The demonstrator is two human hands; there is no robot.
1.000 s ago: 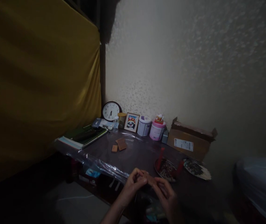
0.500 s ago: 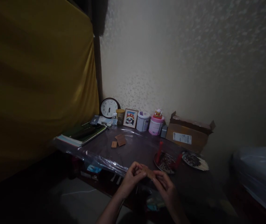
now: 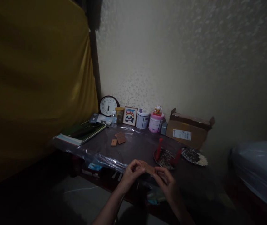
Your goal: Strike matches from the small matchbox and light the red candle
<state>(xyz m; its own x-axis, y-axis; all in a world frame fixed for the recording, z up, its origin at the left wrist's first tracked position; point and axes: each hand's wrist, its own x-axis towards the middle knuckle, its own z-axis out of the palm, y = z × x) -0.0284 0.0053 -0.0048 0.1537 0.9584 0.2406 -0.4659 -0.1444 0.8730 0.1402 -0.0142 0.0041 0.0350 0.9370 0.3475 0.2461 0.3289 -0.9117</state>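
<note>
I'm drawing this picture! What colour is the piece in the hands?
The piece looks brown, and shows best in the head view.

The table (image 3: 135, 153) has a dark top under a clear sheet (image 3: 94, 157) that hangs over its near edge. A book (image 3: 69, 139) lies at the left, with papers (image 3: 104, 119) beyond it. Along the far side, left to right, stand a clock (image 3: 108, 105), bottle (image 3: 113, 118), jar (image 3: 119, 116), frame (image 3: 130, 116), white tin (image 3: 142, 120), pink tin (image 3: 156, 123), grey box (image 3: 163, 128) and carton (image 3: 173, 125). Flat brown pieces (image 3: 120, 138) lie left of the middle; at the right, nearer, two plates (image 3: 155, 161) sit side by side
</note>
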